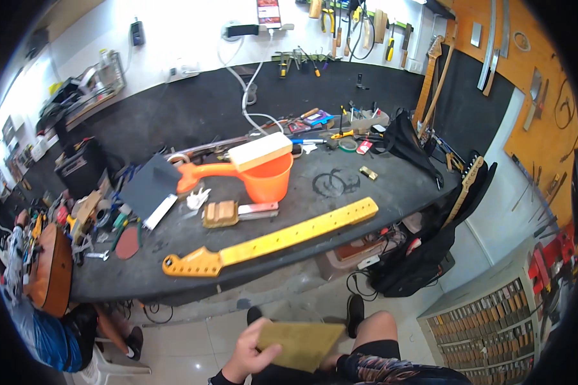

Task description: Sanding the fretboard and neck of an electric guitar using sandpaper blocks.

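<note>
Low over my lap, my left hand grips the left edge of an olive-coloured sheet that looks like sandpaper, thumb on its face. Behind the sheet's lower right corner a little of my right hand shows; its fingers are hidden. Beyond, on the dark workbench, lies a yellowish guitar neck with its headstock to the left. An orange toy bucket stands behind it, with a pale block across its rim. A wooden block sits between neck and bucket.
A dark sheet and crumpled white paper lie left of the bucket. At far left a person sits beside an acoustic guitar. To the right are a black bag and a tool rack.
</note>
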The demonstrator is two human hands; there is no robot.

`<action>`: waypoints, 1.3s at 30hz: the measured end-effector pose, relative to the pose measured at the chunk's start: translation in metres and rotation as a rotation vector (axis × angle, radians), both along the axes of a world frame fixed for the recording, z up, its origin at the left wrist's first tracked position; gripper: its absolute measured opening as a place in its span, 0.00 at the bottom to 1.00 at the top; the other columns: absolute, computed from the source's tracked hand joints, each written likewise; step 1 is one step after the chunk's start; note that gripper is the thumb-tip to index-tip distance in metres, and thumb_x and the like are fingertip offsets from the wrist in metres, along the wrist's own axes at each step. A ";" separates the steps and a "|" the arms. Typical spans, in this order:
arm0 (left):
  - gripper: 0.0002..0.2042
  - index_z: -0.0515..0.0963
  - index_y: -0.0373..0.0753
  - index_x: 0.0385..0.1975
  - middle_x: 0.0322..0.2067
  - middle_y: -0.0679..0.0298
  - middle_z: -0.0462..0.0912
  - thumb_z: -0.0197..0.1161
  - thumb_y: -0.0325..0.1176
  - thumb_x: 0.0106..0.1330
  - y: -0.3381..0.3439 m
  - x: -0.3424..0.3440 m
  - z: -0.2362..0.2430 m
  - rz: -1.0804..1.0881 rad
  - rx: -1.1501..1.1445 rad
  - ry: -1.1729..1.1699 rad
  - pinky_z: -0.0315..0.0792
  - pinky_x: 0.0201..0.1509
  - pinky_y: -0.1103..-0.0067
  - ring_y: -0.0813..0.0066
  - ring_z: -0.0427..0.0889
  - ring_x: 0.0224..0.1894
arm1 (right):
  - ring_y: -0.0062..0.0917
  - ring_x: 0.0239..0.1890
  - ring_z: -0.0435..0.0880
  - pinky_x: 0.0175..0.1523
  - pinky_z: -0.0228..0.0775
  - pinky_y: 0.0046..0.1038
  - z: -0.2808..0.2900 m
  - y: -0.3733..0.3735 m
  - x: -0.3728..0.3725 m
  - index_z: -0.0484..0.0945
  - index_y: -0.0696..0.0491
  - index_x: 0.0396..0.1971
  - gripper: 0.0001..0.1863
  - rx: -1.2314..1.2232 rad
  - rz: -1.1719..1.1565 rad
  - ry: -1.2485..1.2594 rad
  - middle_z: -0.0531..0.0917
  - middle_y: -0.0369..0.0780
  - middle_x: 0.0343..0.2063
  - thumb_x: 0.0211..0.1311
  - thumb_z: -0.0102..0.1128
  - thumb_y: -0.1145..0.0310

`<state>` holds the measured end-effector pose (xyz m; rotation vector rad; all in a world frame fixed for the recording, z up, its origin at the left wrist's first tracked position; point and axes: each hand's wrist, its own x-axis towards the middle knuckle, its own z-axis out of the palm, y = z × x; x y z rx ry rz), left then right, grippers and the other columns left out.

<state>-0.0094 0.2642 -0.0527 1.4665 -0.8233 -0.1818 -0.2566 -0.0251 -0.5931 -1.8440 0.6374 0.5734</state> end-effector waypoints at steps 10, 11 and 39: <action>0.13 0.82 0.30 0.36 0.43 0.45 0.82 0.81 0.30 0.69 -0.139 0.090 0.054 -0.284 0.220 -0.179 0.79 0.43 0.64 0.45 0.85 0.41 | 0.36 0.52 0.95 0.60 0.85 0.39 0.175 -0.079 0.183 0.90 0.55 0.60 0.17 -0.162 0.668 0.052 0.95 0.46 0.50 0.77 0.67 0.66; 0.14 0.81 0.30 0.36 0.41 0.46 0.81 0.81 0.30 0.69 -0.144 0.088 0.060 -0.272 0.258 -0.191 0.79 0.43 0.63 0.45 0.84 0.39 | 0.36 0.52 0.95 0.59 0.85 0.39 0.189 -0.086 0.191 0.90 0.55 0.60 0.17 -0.190 0.672 0.006 0.94 0.47 0.50 0.77 0.68 0.66; 0.11 0.89 0.32 0.51 0.48 0.51 0.85 0.76 0.29 0.73 0.009 0.024 0.037 0.376 0.088 -0.273 0.80 0.50 0.62 0.49 0.86 0.46 | 0.41 0.56 0.83 0.55 0.82 0.35 0.649 0.016 0.216 0.78 0.55 0.67 0.31 -0.376 0.403 -1.239 0.80 0.49 0.62 0.63 0.77 0.77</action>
